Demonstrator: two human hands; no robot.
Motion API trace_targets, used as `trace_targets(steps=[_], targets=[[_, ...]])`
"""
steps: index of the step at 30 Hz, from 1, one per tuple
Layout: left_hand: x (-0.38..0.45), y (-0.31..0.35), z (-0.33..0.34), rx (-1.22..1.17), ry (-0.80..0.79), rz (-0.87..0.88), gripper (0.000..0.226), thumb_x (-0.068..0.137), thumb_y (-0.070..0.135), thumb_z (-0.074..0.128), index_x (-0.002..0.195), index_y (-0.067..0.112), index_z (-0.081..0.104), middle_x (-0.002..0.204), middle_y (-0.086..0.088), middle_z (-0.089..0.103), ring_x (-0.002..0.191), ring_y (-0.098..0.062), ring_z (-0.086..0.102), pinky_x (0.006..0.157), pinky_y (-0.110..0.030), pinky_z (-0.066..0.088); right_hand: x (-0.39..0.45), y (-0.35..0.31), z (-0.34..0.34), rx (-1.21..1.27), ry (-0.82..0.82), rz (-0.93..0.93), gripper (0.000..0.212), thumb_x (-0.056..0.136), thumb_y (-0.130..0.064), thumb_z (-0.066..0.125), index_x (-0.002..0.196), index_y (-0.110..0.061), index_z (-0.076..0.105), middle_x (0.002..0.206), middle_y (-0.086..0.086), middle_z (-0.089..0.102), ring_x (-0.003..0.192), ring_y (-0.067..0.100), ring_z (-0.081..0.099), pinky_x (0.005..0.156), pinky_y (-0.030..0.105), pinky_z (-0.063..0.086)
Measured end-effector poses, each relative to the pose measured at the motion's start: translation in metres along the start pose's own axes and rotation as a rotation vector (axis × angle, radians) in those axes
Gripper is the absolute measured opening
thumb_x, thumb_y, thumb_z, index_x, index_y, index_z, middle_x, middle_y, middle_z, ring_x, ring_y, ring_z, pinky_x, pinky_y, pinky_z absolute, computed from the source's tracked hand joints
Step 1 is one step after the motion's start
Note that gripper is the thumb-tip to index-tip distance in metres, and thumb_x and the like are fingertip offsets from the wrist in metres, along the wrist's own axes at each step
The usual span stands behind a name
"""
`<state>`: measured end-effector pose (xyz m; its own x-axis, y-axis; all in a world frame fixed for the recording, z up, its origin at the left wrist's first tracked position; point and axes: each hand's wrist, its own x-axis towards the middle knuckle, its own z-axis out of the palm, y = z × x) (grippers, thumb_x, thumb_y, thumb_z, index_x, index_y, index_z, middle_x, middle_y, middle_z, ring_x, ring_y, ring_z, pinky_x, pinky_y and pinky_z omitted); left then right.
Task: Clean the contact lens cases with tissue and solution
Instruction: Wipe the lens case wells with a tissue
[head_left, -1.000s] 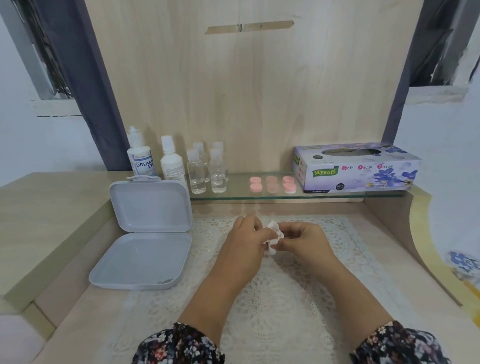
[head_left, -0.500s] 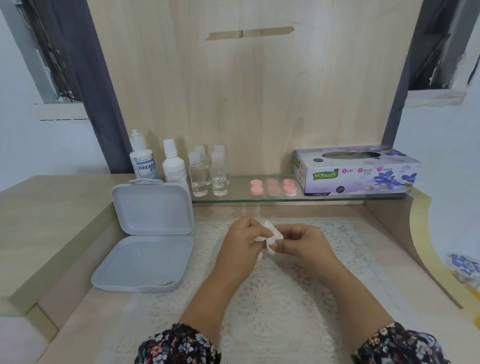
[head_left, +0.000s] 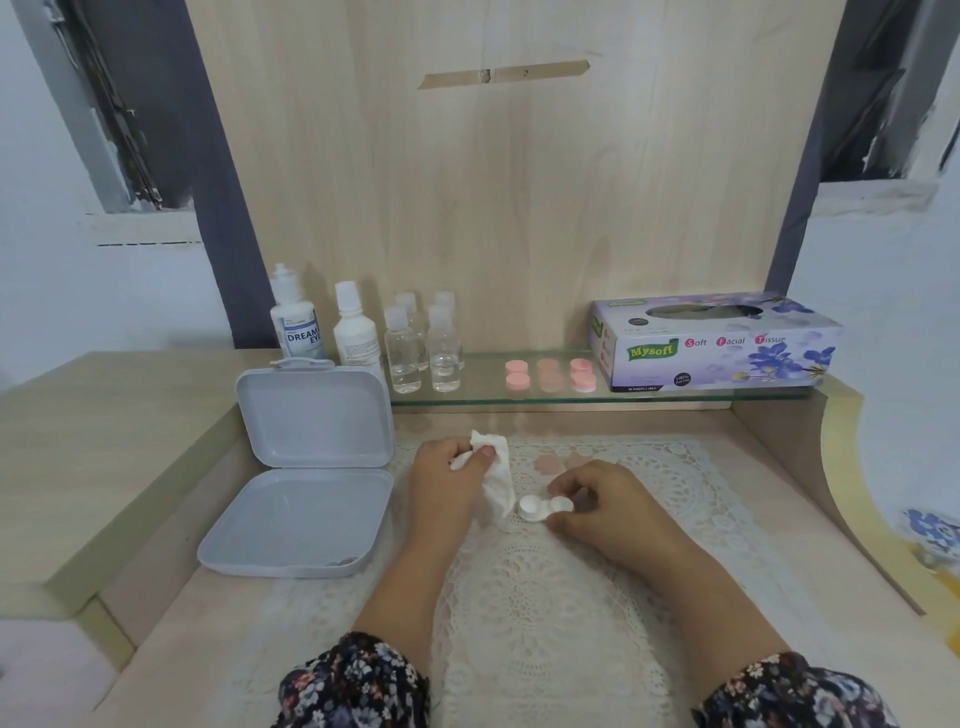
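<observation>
Beyond both hands, a glass shelf (head_left: 675, 401) carries the pink caps (head_left: 549, 374), small clear bottles (head_left: 422, 349), two solution bottles (head_left: 322, 327) and, beyond the right hand, a tissue box (head_left: 717, 343). An open grey box (head_left: 306, 483) lies just outside the left hand. Nothing blocks the gap between the hands. The left hand (head_left: 447, 483) pinches a crumpled tissue (head_left: 493, 478). The right hand (head_left: 608, 506) grasps the white lens case (head_left: 543, 508) by its fingertips on the lace mat (head_left: 545, 597); its long axis runs left to right, wells upward.
</observation>
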<state>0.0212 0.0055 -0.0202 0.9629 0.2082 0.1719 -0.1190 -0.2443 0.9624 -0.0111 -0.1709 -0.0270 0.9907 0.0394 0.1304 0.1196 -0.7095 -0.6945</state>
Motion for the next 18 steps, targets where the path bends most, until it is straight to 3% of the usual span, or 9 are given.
trace_targets(steps=[4, 10, 13, 15, 18], targets=[[-0.003, -0.002, 0.0, 0.069, -0.023, -0.004, 0.004, 0.085, 0.017, 0.07, 0.087, 0.014, 0.071, 0.102, 0.0, 0.064, 0.091, -0.015, 0.058, 0.073, -0.022, 0.041, -0.003, -0.002, -0.002, 0.025, 0.034, -0.006, 0.029, 0.079, -0.03, 0.075, 0.105, -0.032, 0.065, 0.102, -0.015, 0.056, 0.095, 0.004, 0.05, 0.08, 0.023, 0.042], [-0.012, 0.006, -0.008, 0.035, -0.058, -0.024, 0.004, 0.082, 0.016, 0.073, 0.082, 0.013, 0.071, 0.079, -0.001, 0.065, 0.072, -0.016, 0.058, 0.061, -0.023, 0.042, -0.006, -0.015, 0.001, 0.348, 0.16, -0.065, 0.011, 0.083, -0.031, 0.073, 0.093, -0.034, 0.071, 0.093, -0.013, 0.066, 0.083, -0.001, 0.057, 0.067, 0.014, 0.041], [-0.014, 0.012, -0.02, 0.025, -0.118, -0.008, 0.014, 0.082, 0.014, 0.074, 0.084, 0.025, 0.065, 0.073, -0.003, 0.06, 0.064, -0.015, 0.058, 0.058, -0.028, 0.047, -0.004, -0.031, 0.002, 0.35, 0.074, -0.105, 0.026, 0.078, -0.028, 0.078, 0.099, -0.04, 0.068, 0.101, -0.014, 0.067, 0.086, -0.001, 0.061, 0.07, 0.01, 0.046], [-0.016, 0.013, -0.029, 0.038, -0.136, -0.004, 0.025, 0.082, 0.004, 0.069, 0.082, 0.028, 0.063, 0.068, -0.002, 0.059, 0.06, -0.014, 0.057, 0.057, -0.026, 0.045, -0.003, -0.044, 0.006, 0.414, -0.045, -0.085, 0.044, 0.072, -0.025, 0.083, 0.11, -0.039, 0.067, 0.107, -0.015, 0.067, 0.086, 0.003, 0.065, 0.072, 0.015, 0.051], [-0.022, 0.017, -0.041, 0.052, -0.134, 0.015, 0.033, 0.08, -0.008, 0.055, 0.081, 0.024, 0.063, 0.063, -0.002, 0.061, 0.057, -0.014, 0.055, 0.053, -0.022, 0.044, -0.004, -0.062, 0.013, 0.44, -0.133, -0.07, 0.049, 0.07, -0.019, 0.084, 0.112, -0.037, 0.066, 0.093, -0.014, 0.071, 0.073, 0.003, 0.065, 0.067, 0.019, 0.051]])
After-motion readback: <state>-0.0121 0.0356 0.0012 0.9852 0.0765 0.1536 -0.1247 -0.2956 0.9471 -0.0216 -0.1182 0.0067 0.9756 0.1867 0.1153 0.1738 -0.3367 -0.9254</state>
